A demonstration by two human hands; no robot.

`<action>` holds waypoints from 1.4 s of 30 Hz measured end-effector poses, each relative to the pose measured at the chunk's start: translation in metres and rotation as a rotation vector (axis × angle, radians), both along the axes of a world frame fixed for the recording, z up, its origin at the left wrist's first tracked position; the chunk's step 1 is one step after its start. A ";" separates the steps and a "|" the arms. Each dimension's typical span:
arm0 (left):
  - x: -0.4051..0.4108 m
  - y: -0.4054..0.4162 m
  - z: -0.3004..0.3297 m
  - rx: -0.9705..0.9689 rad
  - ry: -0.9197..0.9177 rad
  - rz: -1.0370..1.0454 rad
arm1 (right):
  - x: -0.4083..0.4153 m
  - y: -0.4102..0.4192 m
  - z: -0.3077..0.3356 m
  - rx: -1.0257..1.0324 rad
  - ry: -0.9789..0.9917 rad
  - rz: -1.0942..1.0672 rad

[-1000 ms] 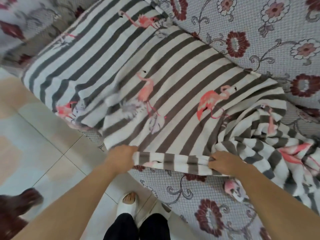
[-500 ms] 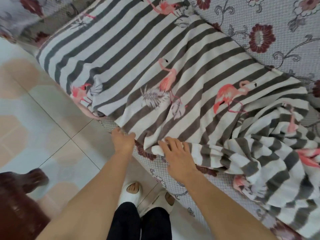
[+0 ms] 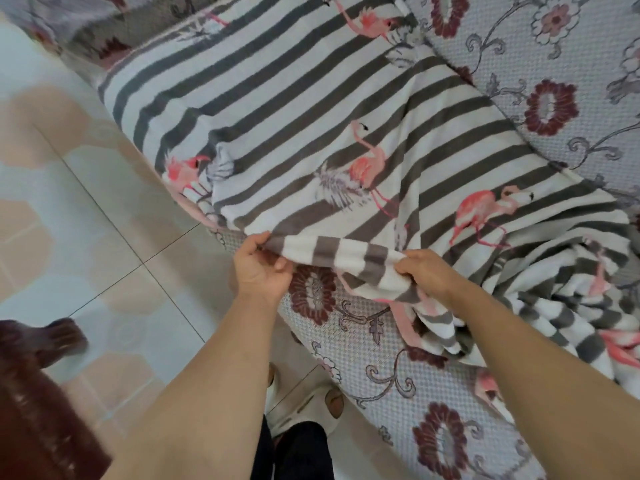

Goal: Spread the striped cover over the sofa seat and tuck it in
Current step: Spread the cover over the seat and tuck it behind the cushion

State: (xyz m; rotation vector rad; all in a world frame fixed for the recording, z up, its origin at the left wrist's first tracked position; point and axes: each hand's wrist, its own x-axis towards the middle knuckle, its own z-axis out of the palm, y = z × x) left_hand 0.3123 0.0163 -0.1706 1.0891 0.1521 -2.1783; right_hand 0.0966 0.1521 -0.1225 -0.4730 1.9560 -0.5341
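Observation:
The striped cover point(image 3: 304, 109), white and grey with pink flamingos, lies across the sofa seat from the far left end toward me. Its right part is bunched in a heap point(image 3: 568, 299) on the seat. My left hand point(image 3: 258, 268) pinches the cover's front hem at the seat's front edge. My right hand point(image 3: 427, 273) grips the same hem a little to the right, and the hem is lifted into a roll between both hands. Below the hem the sofa point(image 3: 391, 372) shows its grey floral fabric.
The floral backrest point(image 3: 540, 64) rises at the upper right. A tiled floor point(image 3: 86, 220) lies to the left. A dark wooden furniture piece point(image 3: 38, 382) stands at the lower left. My feet in white slippers point(image 3: 311, 407) are close to the sofa front.
My right hand went from lying flat on the hem to gripping it. Both hands have lifted the hem into a roll, and the view has shifted a little left.

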 end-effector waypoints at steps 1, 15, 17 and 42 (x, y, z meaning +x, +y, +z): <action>0.004 0.002 0.001 -0.008 0.006 -0.018 | -0.002 0.001 -0.001 0.005 0.053 0.025; 0.060 0.030 -0.013 0.024 -0.273 0.038 | 0.097 0.018 -0.019 -0.314 0.747 0.952; 0.073 0.038 -0.016 0.057 -0.370 -0.012 | 0.109 0.031 -0.037 -0.186 0.708 1.054; 0.097 0.051 -0.070 -0.126 -1.170 -0.730 | 0.117 0.089 -0.047 0.112 0.060 0.893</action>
